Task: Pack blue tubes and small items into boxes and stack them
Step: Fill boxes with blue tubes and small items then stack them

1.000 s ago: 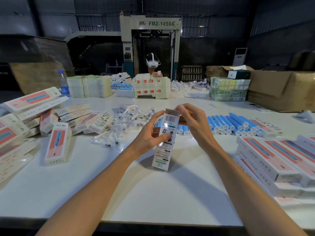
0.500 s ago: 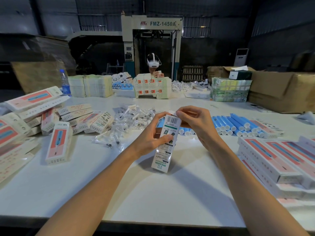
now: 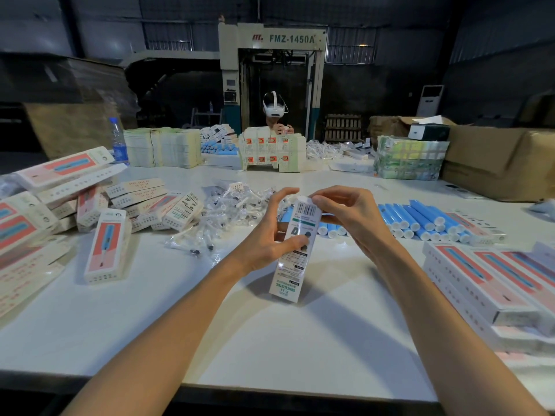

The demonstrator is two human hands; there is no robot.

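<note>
Now in hand: a slim white box [image 3: 295, 250] is held tilted over the middle of the bench [image 3: 270, 340]; whether its lower end touches the surface cannot be told.
Box print: a barcode at the top end, a teal band beneath it, and teal words reading "SONIC ELECTRIC" upside down near the lower end. The smaller print is too fine to read.
Left hand [image 3: 267, 235]: clamped round the box's middle, thumb across the printed face, fingers curled behind.
Right hand [image 3: 351, 217]: forefinger and thumb pinch the top flap end, the other fingers loosely curled.
Blue tubes [image 3: 420, 220]: lying side by side on the bench beyond the right hand, white caps toward the camera.
Small items [image 3: 228, 211]: a heap of clear sachets beyond the left hand.
Packed boxes [image 3: 495, 280]: stacked flat at the right, with pink-and-red faces and a blue picture. Loose boxes [image 3: 105, 244] are strewn at the left.
Machine [image 3: 271, 39]: at the back, lettered "FMZ-1450A" beside a red logo.
Far side: a person [image 3: 274, 111] in a white headset; a water bottle [image 3: 119, 142] with a blue label.
</note>
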